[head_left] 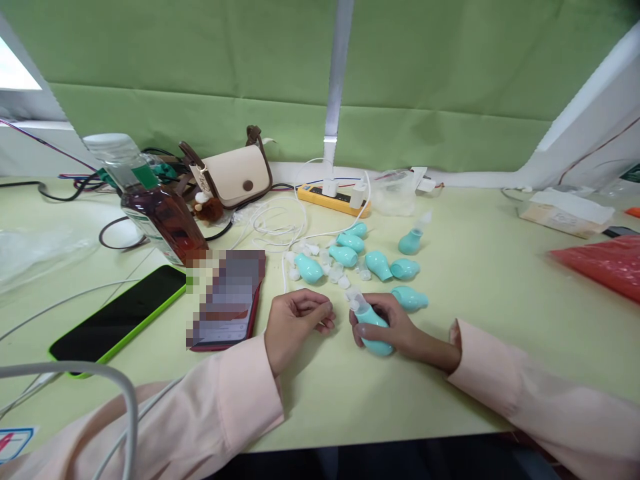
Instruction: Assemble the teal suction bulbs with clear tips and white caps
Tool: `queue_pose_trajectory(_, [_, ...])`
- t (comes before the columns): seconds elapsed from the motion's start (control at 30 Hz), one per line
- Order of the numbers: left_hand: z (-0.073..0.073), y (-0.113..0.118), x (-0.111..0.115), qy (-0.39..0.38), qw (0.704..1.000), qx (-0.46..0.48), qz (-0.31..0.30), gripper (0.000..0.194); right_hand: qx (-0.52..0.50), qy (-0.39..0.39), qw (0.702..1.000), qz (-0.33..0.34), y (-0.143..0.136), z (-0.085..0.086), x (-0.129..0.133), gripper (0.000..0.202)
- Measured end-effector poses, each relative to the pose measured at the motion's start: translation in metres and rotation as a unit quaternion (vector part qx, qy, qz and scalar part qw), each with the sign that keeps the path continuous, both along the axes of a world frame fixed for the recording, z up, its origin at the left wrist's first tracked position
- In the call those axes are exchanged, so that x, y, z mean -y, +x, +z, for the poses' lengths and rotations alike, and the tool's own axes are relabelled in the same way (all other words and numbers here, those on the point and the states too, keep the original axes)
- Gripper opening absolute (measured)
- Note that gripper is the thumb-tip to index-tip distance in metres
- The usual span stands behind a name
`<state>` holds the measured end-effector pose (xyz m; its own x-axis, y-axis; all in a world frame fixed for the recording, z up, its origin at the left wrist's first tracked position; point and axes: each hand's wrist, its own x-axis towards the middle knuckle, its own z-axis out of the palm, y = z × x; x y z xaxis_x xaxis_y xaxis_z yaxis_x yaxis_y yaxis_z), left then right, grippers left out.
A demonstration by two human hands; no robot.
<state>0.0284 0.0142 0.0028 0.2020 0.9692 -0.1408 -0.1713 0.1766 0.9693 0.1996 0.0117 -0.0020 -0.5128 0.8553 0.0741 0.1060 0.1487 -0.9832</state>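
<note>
Near the front edge of the pale green table (440,393), R hand (393,322) is wrapped round a teal bulb (371,318), thumb across its front; the bulb tilts w/ its clear nozzle (355,298) pointing up & away to the left; L hand (296,325) is just beside it, not touching it, fingers curled in & thumb tip close to the fingertips; can't tell if anything small sits btwn them; beyond the hands, loose teal bulbs (378,265) lie on their sides in a rough group, w/ small clear tips (335,273) scattered mostly at its left; one nozzled bulb (410,241) stands upright at back right; left of L hand are a red-cased phone (231,300), screen lit but pixelated, & a green-cased phone (120,320), screen dark; behind them, a bottle (165,223) of brown liquid & a cream handbag (233,175) w/ brown trim; yellow power strip (313,195) behind the bulbs, w/ plugs in; far right, a red plastic packet (605,267).
</note>
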Motion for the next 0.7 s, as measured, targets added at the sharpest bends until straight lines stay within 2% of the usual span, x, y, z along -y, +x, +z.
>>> queue_pose_trajectory(0.07, [0.000,0.000,0.000,-0.006,1.000,0.003,-0.006,0.015,0.056,0.061,0.996,-0.008,-0.001,0.001,0.002,0.012])
queue_pose_trajectory(0.17, [0.002,-0.002,0.000,-0.016,1.000,0.010,-0.023,0.020,0.153,0.178,0.972,-0.021,-0.004,0.004,0.005,0.009])
queue_pose_trajectory(0.27, [0.002,-0.005,0.003,0.001,0.997,0.011,-0.078,0.033,0.226,0.259,0.939,-0.017,-0.008,0.005,0.009,0.010])
queue_pose_trajectory(0.33, [0.001,-0.005,0.007,0.041,0.990,-0.029,-0.129,0.034,0.266,0.294,0.918,-0.018,-0.011,0.004,0.012,0.010])
queue_pose_trajectory(0.4, [0.000,-0.004,0.012,0.101,0.975,-0.110,-0.162,0.031,0.305,0.334,0.892,-0.019,-0.012,0.000,0.014,0.011])
queue_pose_trajectory(0.53, [-0.004,-0.002,0.019,0.226,0.921,-0.265,-0.175,0.038,0.355,0.430,0.830,-0.018,-0.011,-0.009,0.015,0.013])
queue_pose_trajectory(0.6, [-0.005,-0.003,0.020,0.254,0.902,-0.288,-0.198,0.039,0.354,0.455,0.817,-0.001,-0.010,-0.010,0.015,0.013])
queue_pose_trajectory(0.7, [-0.005,-0.003,0.020,0.256,0.900,-0.269,-0.229,0.039,0.326,0.471,0.818,0.042,-0.008,-0.008,0.014,0.014])
